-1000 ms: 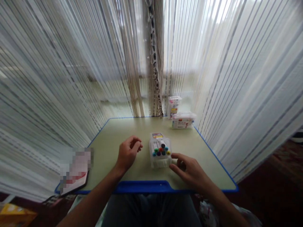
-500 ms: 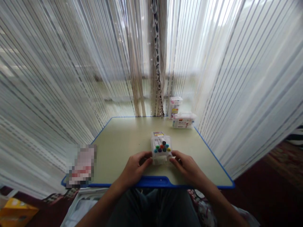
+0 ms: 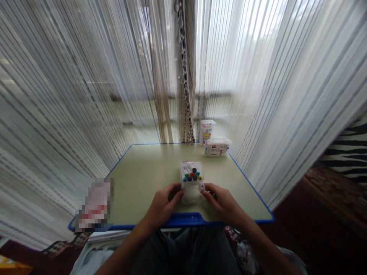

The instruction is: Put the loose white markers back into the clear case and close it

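A clear plastic marker case (image 3: 181, 172) lies on the small table in front of me, its end facing me uncovered. Several markers (image 3: 191, 175) with black, green, red, blue and yellow caps show in that end. A clear lid (image 3: 190, 194) hangs out from the case towards me. My left hand (image 3: 163, 202) pinches the lid's left side between thumb and fingers. On the opposite side, my right hand (image 3: 225, 200) is closed on the lid's right edge. The fingertips partly cover both edges.
Two more clear cases stand at the back right: an upright one (image 3: 207, 133) and a wide one (image 3: 217, 148). A blurred-out pinkish item (image 3: 96, 204) lies at the table's left front corner. String curtains (image 3: 137, 76) hang behind the blue-edged table (image 3: 146, 172).
The lid has swung further down towards me and shows more of its face. Both hands keep hold at its sides. My view has turned slightly to the right.
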